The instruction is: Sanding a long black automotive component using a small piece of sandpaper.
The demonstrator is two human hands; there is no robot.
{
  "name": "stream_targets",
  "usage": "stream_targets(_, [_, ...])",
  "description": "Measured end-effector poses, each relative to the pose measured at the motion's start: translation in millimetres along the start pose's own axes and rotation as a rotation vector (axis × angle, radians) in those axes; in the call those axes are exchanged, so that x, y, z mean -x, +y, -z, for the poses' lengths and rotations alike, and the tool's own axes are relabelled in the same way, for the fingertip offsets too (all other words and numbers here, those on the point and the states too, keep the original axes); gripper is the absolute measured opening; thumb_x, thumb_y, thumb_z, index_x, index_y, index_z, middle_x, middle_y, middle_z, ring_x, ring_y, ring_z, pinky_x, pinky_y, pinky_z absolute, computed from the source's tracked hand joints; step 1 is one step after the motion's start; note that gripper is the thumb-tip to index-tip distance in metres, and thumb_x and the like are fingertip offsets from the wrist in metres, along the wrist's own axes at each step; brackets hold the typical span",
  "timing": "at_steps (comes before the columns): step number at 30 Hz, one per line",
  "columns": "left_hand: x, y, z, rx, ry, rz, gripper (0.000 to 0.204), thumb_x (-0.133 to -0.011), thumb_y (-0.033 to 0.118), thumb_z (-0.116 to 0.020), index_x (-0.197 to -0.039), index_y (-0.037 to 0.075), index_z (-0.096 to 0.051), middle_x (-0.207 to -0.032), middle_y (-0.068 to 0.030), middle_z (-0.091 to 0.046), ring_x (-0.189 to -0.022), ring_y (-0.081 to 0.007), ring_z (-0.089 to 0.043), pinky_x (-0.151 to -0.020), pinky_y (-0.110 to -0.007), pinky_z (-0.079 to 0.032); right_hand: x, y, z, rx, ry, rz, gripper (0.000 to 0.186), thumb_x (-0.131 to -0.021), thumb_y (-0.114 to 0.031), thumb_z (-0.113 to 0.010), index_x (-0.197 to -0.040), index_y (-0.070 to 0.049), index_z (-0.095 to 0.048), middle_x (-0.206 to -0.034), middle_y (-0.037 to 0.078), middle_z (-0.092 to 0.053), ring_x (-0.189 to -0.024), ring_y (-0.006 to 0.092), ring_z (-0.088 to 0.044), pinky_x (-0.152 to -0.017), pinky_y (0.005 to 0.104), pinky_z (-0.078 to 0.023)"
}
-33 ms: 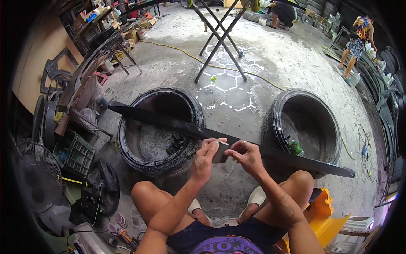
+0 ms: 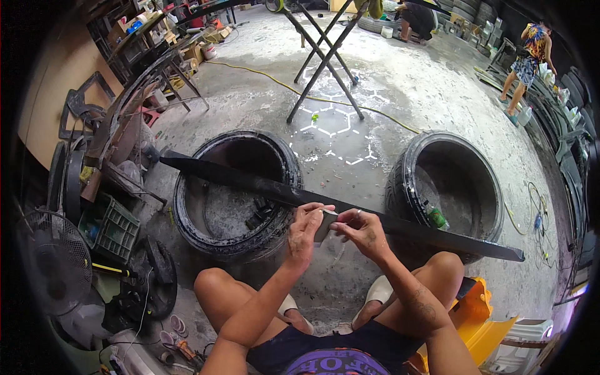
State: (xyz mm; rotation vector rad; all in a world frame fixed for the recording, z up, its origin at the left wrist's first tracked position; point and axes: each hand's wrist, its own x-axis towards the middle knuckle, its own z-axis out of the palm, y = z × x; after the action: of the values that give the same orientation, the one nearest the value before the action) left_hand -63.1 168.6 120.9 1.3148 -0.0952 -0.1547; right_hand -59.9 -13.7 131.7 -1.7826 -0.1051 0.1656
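A long black narrow panel point(image 2: 450, 239) lies slanted across two upright-facing hollow tyres, the left tyre point(image 2: 187, 206) and the right tyre point(image 2: 494, 181). Just in front of the panel's middle, my left hand point(image 2: 301, 231) grips a small grey flat piece point(image 2: 325, 228), perhaps a folded sheet or pad, with a pale top edge. My right hand point(image 2: 365, 234), with a ring on a finger, pinches the same piece from the right.
Crossed metal stand legs point(image 2: 325, 62) are ahead, beside a yellow cord point(image 2: 244, 69). A fan point(image 2: 53, 262), green crate point(image 2: 122, 231) and clutter crowd my left. Yellow panels point(image 2: 487, 331) lie by my right knee. Two people point(image 2: 417, 22), point(image 2: 531, 56) are farther back.
My two hands and the grey piece between them have shifted very slightly. The long panel and tyres look unmoved.
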Motion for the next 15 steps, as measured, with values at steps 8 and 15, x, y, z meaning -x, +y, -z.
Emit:
stream_targets(8, [1.2, -2.0, -6.9, -0.187, 0.074, -0.241, 0.052, -0.096, 0.022, -0.068, -0.143, 0.005, -0.053, -0.153, -0.0137, -0.036, -0.14, -0.0245, -0.04, -0.112, -0.042, -0.036, 8.1, -8.2, 4.0, -0.328, -0.112, 0.038, 0.048, -0.086, -0.01, -0.082, -0.124, 0.004, -0.057, -0.11, 0.007, -0.066, -0.105, 0.0169, -0.067, -0.093, 0.03, -0.056])
stream_targets(15, [-4.6, 26.0, 4.2, -0.085, -0.145, -0.07, 0.049, -0.092, 0.017, -0.075, -0.135, 0.001, -0.055, -0.115, -0.0045, -0.063, -0.095, -0.0087, -0.06, -0.077, -0.024, -0.051, 4.3, -0.1, 10.7, -0.245, -0.109, 0.203, 0.05, -0.081, -0.01, -0.085, -0.122, 0.002, -0.058, -0.107, 0.007, -0.067, -0.101, 0.0162, -0.068, -0.094, 0.0318, -0.056])
